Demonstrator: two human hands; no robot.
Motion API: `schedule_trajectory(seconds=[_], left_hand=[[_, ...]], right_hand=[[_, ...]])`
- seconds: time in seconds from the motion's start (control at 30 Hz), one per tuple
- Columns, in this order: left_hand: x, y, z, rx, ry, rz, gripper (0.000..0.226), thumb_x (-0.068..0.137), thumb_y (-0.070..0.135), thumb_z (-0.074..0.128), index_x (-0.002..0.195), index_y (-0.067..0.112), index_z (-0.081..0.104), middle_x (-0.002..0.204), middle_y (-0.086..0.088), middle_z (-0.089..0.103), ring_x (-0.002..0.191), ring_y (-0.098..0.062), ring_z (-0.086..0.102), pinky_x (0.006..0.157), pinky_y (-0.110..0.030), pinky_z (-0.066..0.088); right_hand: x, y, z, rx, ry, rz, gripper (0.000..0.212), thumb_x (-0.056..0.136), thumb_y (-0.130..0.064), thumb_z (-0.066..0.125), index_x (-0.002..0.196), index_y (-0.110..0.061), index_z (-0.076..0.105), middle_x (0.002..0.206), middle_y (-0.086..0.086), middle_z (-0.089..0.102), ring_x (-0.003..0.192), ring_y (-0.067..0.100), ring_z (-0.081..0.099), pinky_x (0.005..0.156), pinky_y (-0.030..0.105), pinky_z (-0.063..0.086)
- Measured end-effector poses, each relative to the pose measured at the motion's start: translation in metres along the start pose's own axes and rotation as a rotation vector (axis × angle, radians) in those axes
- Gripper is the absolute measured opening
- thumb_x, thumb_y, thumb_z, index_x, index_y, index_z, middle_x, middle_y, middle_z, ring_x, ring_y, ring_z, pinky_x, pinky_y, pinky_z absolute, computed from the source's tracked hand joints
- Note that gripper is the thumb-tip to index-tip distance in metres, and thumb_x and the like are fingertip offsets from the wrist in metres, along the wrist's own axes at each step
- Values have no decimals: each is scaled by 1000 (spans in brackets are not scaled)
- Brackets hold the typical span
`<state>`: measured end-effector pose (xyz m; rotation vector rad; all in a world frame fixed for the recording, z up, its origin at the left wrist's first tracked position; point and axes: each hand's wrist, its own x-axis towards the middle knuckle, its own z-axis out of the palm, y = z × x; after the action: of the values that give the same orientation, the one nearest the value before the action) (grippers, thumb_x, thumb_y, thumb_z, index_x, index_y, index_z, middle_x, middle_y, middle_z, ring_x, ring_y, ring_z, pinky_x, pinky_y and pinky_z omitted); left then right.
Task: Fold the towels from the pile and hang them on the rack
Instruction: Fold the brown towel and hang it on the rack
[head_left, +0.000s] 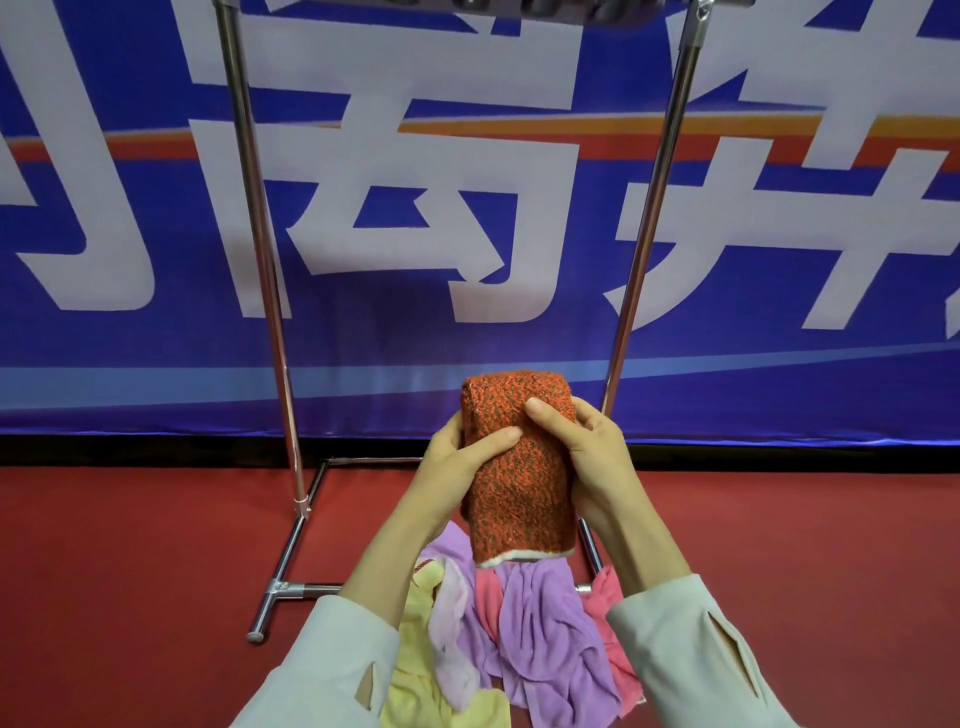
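Note:
I hold a folded orange speckled towel (519, 467) with a white hem up in front of me, between the rack's two posts. My left hand (457, 457) grips its left side with the thumb across the front. My right hand (576, 447) grips the right side, thumb on the front. The metal rack (260, 249) stands on the floor; its top bar runs along the frame's upper edge. Below my arms a pile of towels (540, 634) in purple, pink and yellow lies on the floor by the rack's base.
A large blue banner (415, 312) with white characters hangs behind the rack. The floor (130, 571) is red. The rack's base bars (280, 587) stick out toward me on the left of the pile.

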<state>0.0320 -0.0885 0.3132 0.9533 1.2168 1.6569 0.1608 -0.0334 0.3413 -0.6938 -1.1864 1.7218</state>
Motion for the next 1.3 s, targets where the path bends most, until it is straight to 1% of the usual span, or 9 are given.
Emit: schedule_trajectory(seconds=[0.1, 0.23, 0.43, 0.53, 0.67, 0.83, 1.1, 1.23, 1.3], left_hand=[[2, 0, -3, 51, -2, 43, 35, 76, 14, 74, 107, 22, 62, 102, 4, 73, 98, -13, 68, 88, -28, 53], [0, 4, -1, -69, -34, -20, 22, 85, 0, 59, 100, 15, 64, 90, 1, 74, 88, -14, 69, 83, -28, 52], [-3, 11, 2, -156, -17, -45, 21, 83, -2, 54, 97, 8, 64, 85, -4, 73, 86, -21, 66, 81, -30, 51], [-2, 12, 10, -243, 37, 17, 34, 78, 23, 69, 109, 10, 63, 102, -10, 73, 98, -27, 67, 90, -40, 52], [0, 15, 17, -72, 234, 120, 51, 67, 66, 70, 98, 25, 70, 103, -2, 74, 102, -23, 68, 97, -47, 49], [-7, 14, 18, 52, 205, 246, 38, 77, 54, 61, 101, 24, 65, 102, 2, 73, 101, -17, 67, 98, -46, 48], [-6, 16, 20, -55, 158, 217, 30, 76, 50, 66, 95, 27, 68, 100, -1, 73, 100, -24, 68, 96, -49, 50], [-5, 11, 16, 5, 202, 250, 29, 79, 48, 63, 97, 25, 66, 100, 1, 72, 99, -20, 67, 96, -47, 50], [-4, 9, 13, 57, 230, 277, 30, 80, 53, 66, 96, 27, 64, 104, -4, 70, 101, -20, 66, 97, -48, 49]], right_hand=[[0, -4, -3, 30, -67, 37, 37, 68, -16, 76, 101, -2, 69, 99, 19, 72, 90, 29, 69, 87, 42, 56], [-3, -2, -2, -74, -87, -110, 26, 69, -22, 77, 91, -14, 67, 92, 9, 71, 87, 22, 67, 85, 39, 54], [-7, 3, 5, -307, 18, -391, 15, 83, -12, 72, 84, -7, 58, 70, -10, 63, 69, 5, 60, 69, 20, 49], [-6, 3, 8, -358, 68, -445, 20, 83, -20, 73, 82, -10, 56, 71, -10, 61, 71, 8, 58, 72, 30, 49], [-6, 4, 14, -293, 77, -433, 28, 84, -23, 73, 92, -23, 46, 85, -1, 61, 78, 11, 60, 73, 28, 50], [-6, 7, 12, -353, 58, -289, 31, 85, -40, 68, 109, -21, 59, 101, -4, 70, 97, 9, 67, 90, 36, 53], [-11, -3, 18, -461, 172, -499, 18, 89, -31, 66, 81, -15, 66, 74, -7, 69, 72, 3, 63, 69, 23, 50], [-9, 1, 19, -564, 157, -431, 20, 91, -36, 62, 93, -17, 62, 90, -8, 66, 84, 3, 60, 75, 18, 46], [-7, 4, 17, -636, 285, -439, 32, 85, -41, 68, 98, -16, 52, 98, -2, 56, 88, 12, 54, 78, 20, 42]])
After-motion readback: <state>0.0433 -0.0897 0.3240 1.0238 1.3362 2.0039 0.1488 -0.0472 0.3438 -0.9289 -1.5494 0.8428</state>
